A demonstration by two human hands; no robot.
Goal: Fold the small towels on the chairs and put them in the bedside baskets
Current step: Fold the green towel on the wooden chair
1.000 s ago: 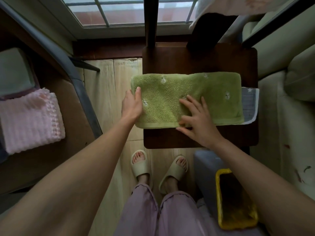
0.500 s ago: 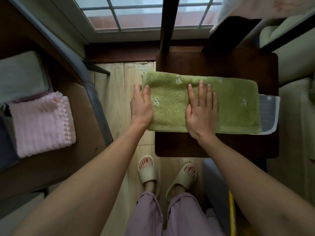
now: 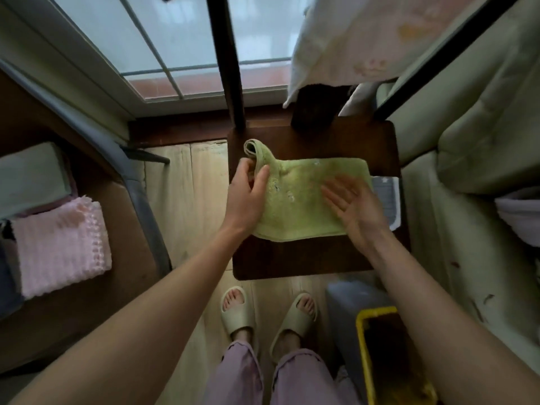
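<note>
A green towel (image 3: 306,200) lies folded into a band on the seat of a dark wooden chair (image 3: 292,258), its pile scattered with small pale embroidered marks and its near hem showing a lighter stitched edge. The towel's left end is lifted off the seat and curls up into a loop at the far left corner, while the rest lies flat. Sticking out from under the towel's right end is a grey and white cloth (image 3: 387,197) with a small star on it.

The person's left hand (image 3: 248,191) pinches the raised left end of the towel, thumb on one side and fingers curled over the other. The right hand (image 3: 353,206), blurred, is spread with straight fingers over the towel's right half; whether the palm presses the cloth or hovers just above it cannot be told.

Well to the left of the chair, a folded pink towel (image 3: 61,247) sits in a brown basket (image 3: 131,229) beside a pale green folded cloth (image 3: 32,176). Near the chair's front right corner stands a yellow-rimmed bin (image 3: 362,346). A pale cloth (image 3: 365,39) hangs over the chair's back, and the person's feet in cream slippers (image 3: 236,314) stand on the floor just in front of the seat
</note>
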